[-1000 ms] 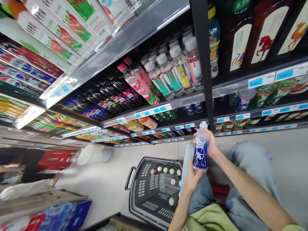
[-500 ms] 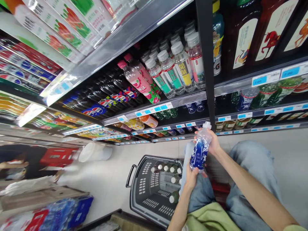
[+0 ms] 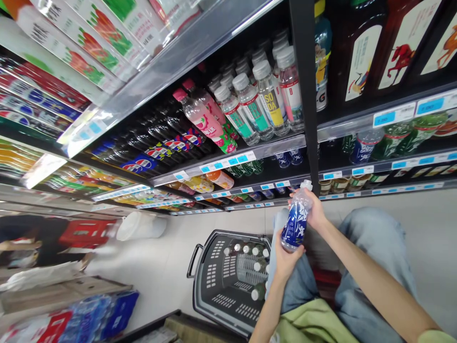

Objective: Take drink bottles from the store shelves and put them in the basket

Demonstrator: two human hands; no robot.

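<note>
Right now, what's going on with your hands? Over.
Left hand cups blue bottle base; right hand grips near cap. Bottle tilted. Basket below, holding bottles.

A person's right hand (image 3: 314, 213) and left hand (image 3: 285, 259) grip a blue-labelled bottle (image 3: 296, 220) above a grey basket (image 3: 214, 281) of bottles beside stocked drink shelves (image 3: 250, 155).

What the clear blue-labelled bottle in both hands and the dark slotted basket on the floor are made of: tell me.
Clear blue-labelled bottle: likely thin plastic, glossy; see-through neck under a white cap. Dark slotted basket: probably moulded plastic, matte; even rows of slots in its walls.
</note>
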